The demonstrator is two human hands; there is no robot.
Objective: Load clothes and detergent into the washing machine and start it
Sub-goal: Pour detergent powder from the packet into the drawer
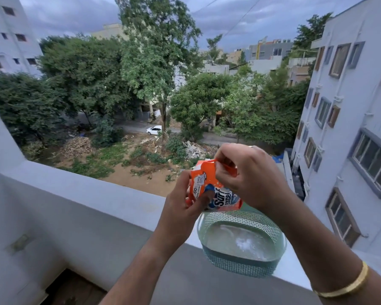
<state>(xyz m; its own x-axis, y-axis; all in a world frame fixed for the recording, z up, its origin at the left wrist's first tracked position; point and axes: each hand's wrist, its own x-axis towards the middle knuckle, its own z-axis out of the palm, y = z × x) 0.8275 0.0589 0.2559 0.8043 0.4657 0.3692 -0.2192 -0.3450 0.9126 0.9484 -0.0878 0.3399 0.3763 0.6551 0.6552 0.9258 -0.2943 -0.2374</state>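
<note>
The orange-and-blue detergent sachet [218,193] was held up in the air between both hands, over the far rim of a teal mesh basket [240,266]. The left grip [180,203] was clamped on the sachet's lower left side, thumb across its printed front. The right grip [246,172] was pinched together on the sachet's top edge, with the fingers curled over it. A gold bangle [348,285] sat on the right forearm. The basket stood on the pale balcony ledge [75,190] and held something translucent, too blurred to name. Beyond the ledge lay bare ground, trees [154,62] and a white car [153,129] on a road. A grey-windowed building [350,119] rose at the right.
</note>
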